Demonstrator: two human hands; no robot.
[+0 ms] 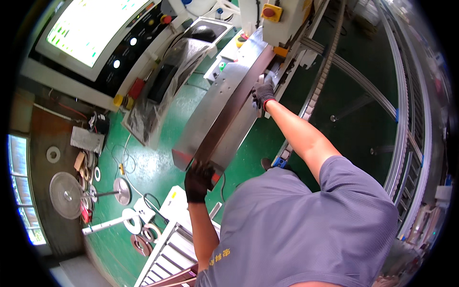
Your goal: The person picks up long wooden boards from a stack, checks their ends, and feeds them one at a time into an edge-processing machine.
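Observation:
A long, narrow brown board (pixel 217 129) lies along a grey sheet-metal table (pixel 203 112), running from near me up to the machine. My left hand (pixel 199 182), in a dark work glove, is closed on the board's near end; its fingertips are hard to see against the dark board. Farther along, my right hand (pixel 264 93), also gloved, is beside the board at the machine's entry. Its fingers are curled near a pale metal part, and what they grip is too small to make out.
A white machine head with a yellow-and-red stop button (pixel 269 12) stands beyond the table. On the left are a lit control screen (pixel 93 28) and a plastic-covered keyboard tray (pixel 160 88). A roller conveyor (pixel 169 253) sits at lower left, rails (pixel 401 110) at right.

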